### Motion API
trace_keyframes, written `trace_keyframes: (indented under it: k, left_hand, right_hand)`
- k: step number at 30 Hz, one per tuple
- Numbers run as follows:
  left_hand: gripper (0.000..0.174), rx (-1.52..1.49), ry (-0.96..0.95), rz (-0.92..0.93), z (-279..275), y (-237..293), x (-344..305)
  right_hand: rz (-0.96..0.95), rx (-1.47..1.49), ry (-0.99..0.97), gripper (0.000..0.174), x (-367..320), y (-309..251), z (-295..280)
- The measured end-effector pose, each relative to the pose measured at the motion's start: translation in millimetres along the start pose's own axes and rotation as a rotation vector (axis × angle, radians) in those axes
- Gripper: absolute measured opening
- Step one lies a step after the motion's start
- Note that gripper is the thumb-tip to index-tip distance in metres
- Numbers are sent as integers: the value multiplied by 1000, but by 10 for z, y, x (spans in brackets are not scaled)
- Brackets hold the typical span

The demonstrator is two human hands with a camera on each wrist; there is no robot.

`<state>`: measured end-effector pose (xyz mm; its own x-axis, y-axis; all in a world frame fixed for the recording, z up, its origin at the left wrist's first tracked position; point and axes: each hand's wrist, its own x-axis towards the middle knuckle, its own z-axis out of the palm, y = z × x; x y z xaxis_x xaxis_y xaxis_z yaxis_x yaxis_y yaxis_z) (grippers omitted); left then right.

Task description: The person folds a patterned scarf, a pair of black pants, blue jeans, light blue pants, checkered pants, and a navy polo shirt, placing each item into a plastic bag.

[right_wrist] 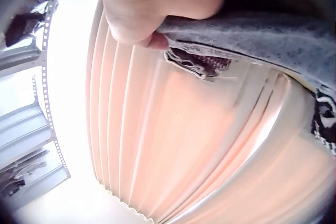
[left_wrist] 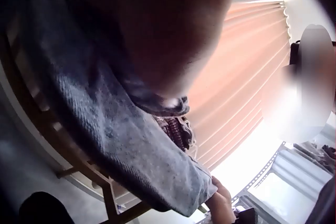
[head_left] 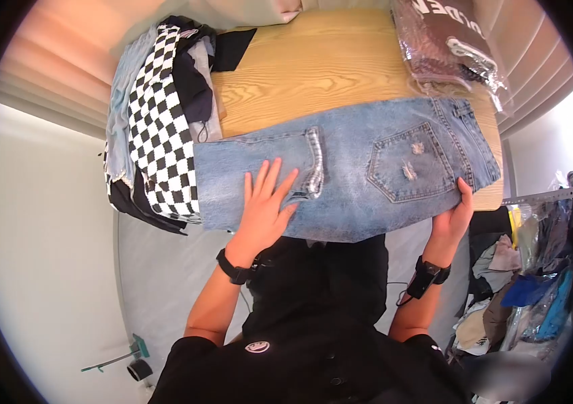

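Folded blue jeans [head_left: 350, 168] lie across the near side of the table, waistband to the right, a frayed leg hem [head_left: 315, 161] folded back over the leg. My left hand [head_left: 264, 205] rests on the denim just left of that hem, fingers spread and straight. At the near edge, below the back pocket [head_left: 411, 163], my right hand [head_left: 456, 214] pinches the jeans, thumb on top and the other fingers hidden underneath. The right wrist view shows the right hand [right_wrist: 160, 6] at the denim edge [right_wrist: 252, 40]. In the left wrist view, the jeans [left_wrist: 136, 145] hang over the table's edge.
A heap of clothes with a black-and-white checkered piece [head_left: 162, 128] sits at the table's left, against the jeans' left end. Plastic-wrapped garments [head_left: 445, 47] lie at the back right of the wooden table [head_left: 320, 60]. Bagged clothes [head_left: 529, 289] fill a rack at right.
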<state>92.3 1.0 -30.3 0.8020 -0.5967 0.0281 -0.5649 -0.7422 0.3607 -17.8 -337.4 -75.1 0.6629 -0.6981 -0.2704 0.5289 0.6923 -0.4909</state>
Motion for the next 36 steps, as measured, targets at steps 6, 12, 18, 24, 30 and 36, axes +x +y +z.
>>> trace_keyframes:
  k: [6,12,18,24,30,36]
  left_hand:
    - [58,-185,-127,228,133,394,390]
    - [60,30,124,331,372,612,637]
    - [53,-2,271,481,566,711,654]
    - [56,-23,275,491,701,799,548]
    - [45,-294,159,558,795,517,188]
    - [12,-516,426,569,222,-86,-315]
  right_hand:
    - [-135,130,-153,41,126,-552,-487]
    - [-337,-151,-70,40,43,-836,-300]
    - [-640,-523,-92,57,-473,-637,905]
    - [-905,-1481,-1054,68,-876,651,1570]
    - [-478,-1824,-1433,70,-745,1203,1433]
    - [-641,-2049,-1174,70,-1046,824,1272]
